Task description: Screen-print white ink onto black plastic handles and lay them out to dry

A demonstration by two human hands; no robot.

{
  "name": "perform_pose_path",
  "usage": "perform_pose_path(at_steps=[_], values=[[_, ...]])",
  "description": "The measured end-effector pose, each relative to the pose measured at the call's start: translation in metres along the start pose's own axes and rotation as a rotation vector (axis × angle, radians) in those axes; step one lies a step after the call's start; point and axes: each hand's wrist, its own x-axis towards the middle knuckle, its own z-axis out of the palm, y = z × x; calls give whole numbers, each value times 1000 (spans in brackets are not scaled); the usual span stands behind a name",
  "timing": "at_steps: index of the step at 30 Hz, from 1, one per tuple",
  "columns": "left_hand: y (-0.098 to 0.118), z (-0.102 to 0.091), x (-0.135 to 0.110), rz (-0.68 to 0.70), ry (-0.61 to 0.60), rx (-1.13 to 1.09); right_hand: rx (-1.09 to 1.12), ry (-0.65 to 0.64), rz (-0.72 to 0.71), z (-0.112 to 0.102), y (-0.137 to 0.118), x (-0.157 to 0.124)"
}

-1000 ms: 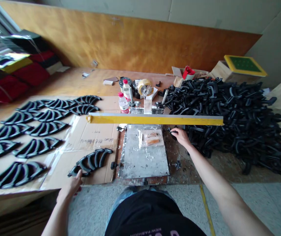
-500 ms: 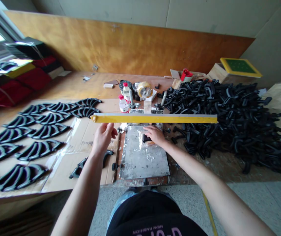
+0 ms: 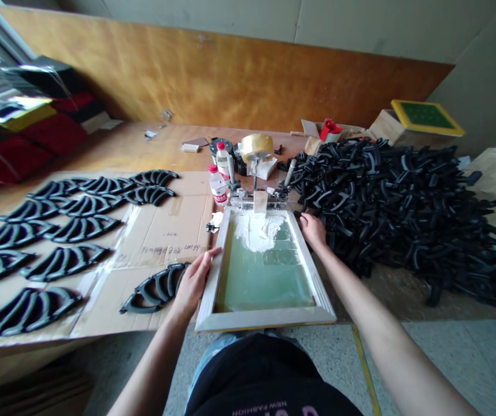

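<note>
A screen-printing frame [image 3: 269, 318] lies lowered over the work plate, with green mesh and a patch of white ink [image 3: 263, 231] at its far end. My left hand [image 3: 195, 280] is closed on the frame's left side rail, thumb on top. My right hand [image 3: 314, 230] is beside the frame's far right corner, its fingers curled at a small dark thing that I cannot make out. The plate and the black part on it are hidden under the frame. A fan-shaped set of black curved parts [image 3: 156, 289] lies on the cardboard by my left wrist.
Several rows of black curved parts [image 3: 68, 263] lie on the cardboard [image 3: 144, 231] at left. A big heap of black parts [image 3: 395, 214] fills the right. Behind the frame stand the hinge clamp [image 3: 259, 198], red-capped bottles [image 3: 218, 185] and a tape roll [image 3: 256, 147].
The frame has swung down from edge-on to flat over the plate, my left hand on its side. My right hand has left the black part on the plate and moved right, beside the heap.
</note>
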Motion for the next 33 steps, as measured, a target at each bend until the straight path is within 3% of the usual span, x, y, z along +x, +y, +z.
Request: perform_pose_path(at_steps=[2,4,6,9,12,16,18,20,24,28,30,33], values=[[-28,5,1,-65,-32,-16,38,131,-69,-6,-13,14],[-53,12,8,-110,-53,-18,69,170,-247,-4,-43,28],[-72,17,16,-116,-47,12,45,58,-393,4,-75,39],[-88,19,23,-117,-57,48,-56,-170,-431,19,-105,41],[-93,17,24,-122,-64,57,-114,-270,-478,21,-104,20],[-92,18,23,-120,-27,96,-76,-411,-806,-3,-86,-9],[-90,19,22,-118,-14,90,-46,-478,-889,-14,-82,-10],[-86,20,21,-113,-12,56,-28,-448,-864,-14,-82,-7],[-75,21,17,-131,-10,0,-11,-231,-832,7,-80,-15],[-61,21,11,-151,-13,-40,56,-231,-920,13,-72,-29],[-52,19,8,-173,-18,-54,93,-249,-851,6,-77,-19],[-33,12,3,-164,-35,-36,94,-193,-641,-5,-94,17]])
